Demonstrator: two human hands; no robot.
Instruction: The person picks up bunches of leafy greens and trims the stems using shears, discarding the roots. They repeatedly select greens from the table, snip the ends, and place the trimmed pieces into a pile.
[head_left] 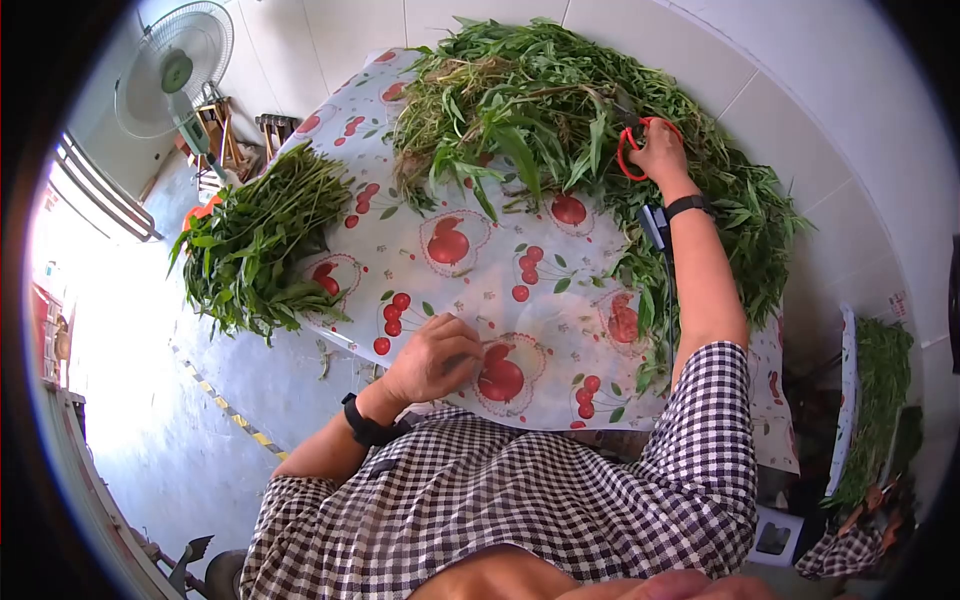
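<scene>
Tiled walls enclose a table under a cherry-print cloth (pixel 480 290). Right hand (pixel 660 150) reaches into the big heap of loose greens (pixel 560 110) at the far side, fingers closed through the red handles of scissors (pixel 632 150). Left hand (pixel 430 355) rests curled on the cloth at the near edge; whether it pinches anything cannot be told. Outward: a neater bundle of stems (pixel 262 235) lies at the left edge, apparently sorted. Judged progress: partial, since the unsorted heap looks much larger. A fan (pixel 175 70) stands beyond.
</scene>
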